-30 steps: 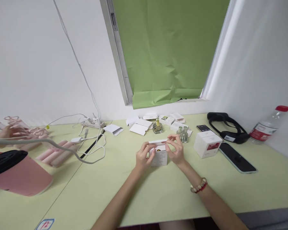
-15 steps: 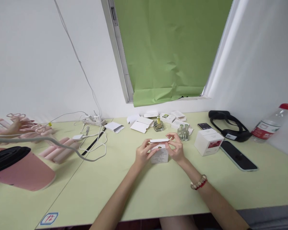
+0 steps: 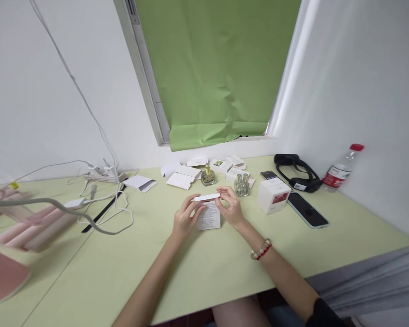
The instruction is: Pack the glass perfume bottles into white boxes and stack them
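Note:
A small white carton with fine print on its front stands on the table, its top flap tilted up. My left hand grips the carton's upper left edge between thumb and fingers. My right hand pinches the upper right corner at the flap. What is inside the carton is hidden. Just beyond my hands stand a round glass perfume bottle with a yellow-green neck and, further right, two slim glass bottles with green caps.
Several opened white cartons lie behind the bottles. To the right are a white box with a red picture, a phone, a black headset and a water bottle. Cables, pink tubes and a pink cup occupy the left.
My view has swung right, so everything sits further left in the picture. Both hands stay on the carton. The other person's hand by the pink tubes no longer shows.

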`<state>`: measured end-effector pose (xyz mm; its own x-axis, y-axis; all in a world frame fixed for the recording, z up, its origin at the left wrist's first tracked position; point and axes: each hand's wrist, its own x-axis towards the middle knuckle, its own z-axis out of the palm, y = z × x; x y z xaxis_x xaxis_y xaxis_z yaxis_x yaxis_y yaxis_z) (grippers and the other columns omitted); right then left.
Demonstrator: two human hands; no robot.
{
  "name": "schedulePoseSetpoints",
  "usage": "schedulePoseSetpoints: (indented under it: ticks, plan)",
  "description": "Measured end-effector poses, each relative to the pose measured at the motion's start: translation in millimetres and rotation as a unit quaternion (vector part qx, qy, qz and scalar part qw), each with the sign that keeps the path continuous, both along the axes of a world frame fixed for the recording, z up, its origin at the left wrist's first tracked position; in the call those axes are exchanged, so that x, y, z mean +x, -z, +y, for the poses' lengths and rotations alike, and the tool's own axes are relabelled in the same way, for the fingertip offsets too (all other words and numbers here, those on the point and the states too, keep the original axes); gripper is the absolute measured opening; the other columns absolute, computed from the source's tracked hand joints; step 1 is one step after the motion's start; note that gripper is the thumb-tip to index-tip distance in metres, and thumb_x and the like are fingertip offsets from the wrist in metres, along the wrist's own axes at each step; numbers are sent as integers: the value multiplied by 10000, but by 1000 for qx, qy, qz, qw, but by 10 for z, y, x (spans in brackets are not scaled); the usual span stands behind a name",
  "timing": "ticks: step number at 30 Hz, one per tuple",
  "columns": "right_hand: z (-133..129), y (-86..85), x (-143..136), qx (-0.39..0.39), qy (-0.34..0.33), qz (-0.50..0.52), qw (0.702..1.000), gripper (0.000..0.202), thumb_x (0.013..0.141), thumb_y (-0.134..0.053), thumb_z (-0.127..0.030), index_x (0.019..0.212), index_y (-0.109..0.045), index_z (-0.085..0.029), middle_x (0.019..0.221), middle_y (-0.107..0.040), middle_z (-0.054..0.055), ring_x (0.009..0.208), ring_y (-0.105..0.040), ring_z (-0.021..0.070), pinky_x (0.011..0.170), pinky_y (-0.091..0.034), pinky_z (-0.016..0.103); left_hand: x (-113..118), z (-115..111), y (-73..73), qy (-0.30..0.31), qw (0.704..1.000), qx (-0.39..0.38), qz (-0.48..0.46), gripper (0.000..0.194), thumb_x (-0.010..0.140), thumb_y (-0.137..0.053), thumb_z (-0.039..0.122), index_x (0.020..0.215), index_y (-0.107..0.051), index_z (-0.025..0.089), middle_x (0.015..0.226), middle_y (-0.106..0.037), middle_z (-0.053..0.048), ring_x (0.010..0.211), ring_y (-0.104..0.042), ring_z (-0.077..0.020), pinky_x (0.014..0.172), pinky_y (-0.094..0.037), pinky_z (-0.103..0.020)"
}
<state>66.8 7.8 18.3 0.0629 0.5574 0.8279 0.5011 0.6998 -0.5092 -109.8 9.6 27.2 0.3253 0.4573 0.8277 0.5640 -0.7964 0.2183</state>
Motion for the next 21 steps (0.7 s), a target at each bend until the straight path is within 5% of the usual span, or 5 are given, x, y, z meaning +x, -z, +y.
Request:
schedulePoseSetpoints:
  ticks: [8,16,21]
  plan:
    - [-50,-16,3,-130,-69,-36,989,241,839,-500,-383,996,-580,-219,983,-616,40,706,-581,110,489,-476,183,-21,44,20,15,999,2,-30,264,826,-548,213,1089,-533,219,1212,-491,-98,1026,-576,-188,737,-565,-287]
    - [-24,16,-1,-104,-41,-68,991,261,869,-456,-424,964,-579,-214,925,-608,44,781,-590,131,595,-466,208,25,26,36,-2,997,46,-59,142,818,-550,158,953,-562,203,1113,-507,-73,969,-586,-163,809,-545,-330]
    - [-33,14,2,-97,-37,-50,993,250,851,-497,-420,935,-633,-228,976,-617,37,736,-596,115,552,-448,199,48,29,51,-9,996,44,-76,235,818,-552,180,1049,-549,224,1098,-516,-75,1058,-541,-196,816,-547,-363]
